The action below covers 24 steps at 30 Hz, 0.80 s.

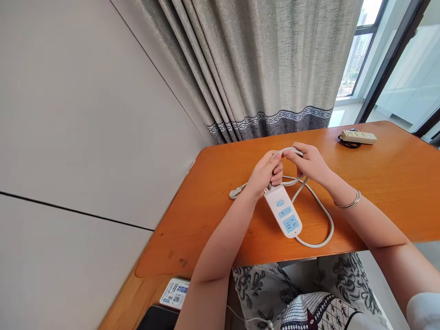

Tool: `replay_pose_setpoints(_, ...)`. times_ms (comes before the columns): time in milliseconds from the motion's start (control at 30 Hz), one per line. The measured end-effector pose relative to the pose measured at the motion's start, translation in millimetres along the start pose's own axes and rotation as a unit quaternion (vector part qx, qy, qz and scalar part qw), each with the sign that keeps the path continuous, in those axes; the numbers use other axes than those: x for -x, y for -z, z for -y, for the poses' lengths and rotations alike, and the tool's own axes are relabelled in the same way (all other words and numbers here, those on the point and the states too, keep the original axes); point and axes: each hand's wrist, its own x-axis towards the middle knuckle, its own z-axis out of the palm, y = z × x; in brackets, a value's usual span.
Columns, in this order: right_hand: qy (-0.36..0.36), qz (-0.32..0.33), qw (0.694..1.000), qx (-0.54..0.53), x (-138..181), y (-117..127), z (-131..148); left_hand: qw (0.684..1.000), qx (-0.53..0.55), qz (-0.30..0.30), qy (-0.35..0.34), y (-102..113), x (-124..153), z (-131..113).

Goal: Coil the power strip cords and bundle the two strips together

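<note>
A white power strip (284, 211) with pale blue sockets lies on the orange wooden table (385, 192), pointing toward me. Its grey-white cord (323, 215) loops out to the right and back up to my hands, and its plug end (235, 193) rests on the table to the left. My left hand (265, 173) is closed on the cord just above the strip. My right hand (309, 161), with a bangle on the wrist, pinches a bend of the same cord. The two hands meet over the strip's cord end.
A second, beige power strip (357, 136) with a dark cord lies at the table's far right. Grey curtains (261, 68) hang behind the table, with a wall at left. A small box (175, 292) and a dark device (158, 318) sit on a lower wooden surface at bottom left.
</note>
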Motion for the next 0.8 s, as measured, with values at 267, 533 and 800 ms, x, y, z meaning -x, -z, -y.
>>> replay_pose_setpoints(267,-0.096,0.153,0.983,0.043,-3,-19,-28,0.994,0.048,-0.043,0.084,31,12,32)
replay_pose_setpoints(533,-0.079,0.251,0.961,-0.082,-7,-27,-38,0.980,0.122,-0.011,0.159,38,17,31)
replay_pose_setpoints(800,-0.085,0.224,0.969,-0.064,-2,-33,-37,0.980,0.105,-0.003,0.169,37,22,30)
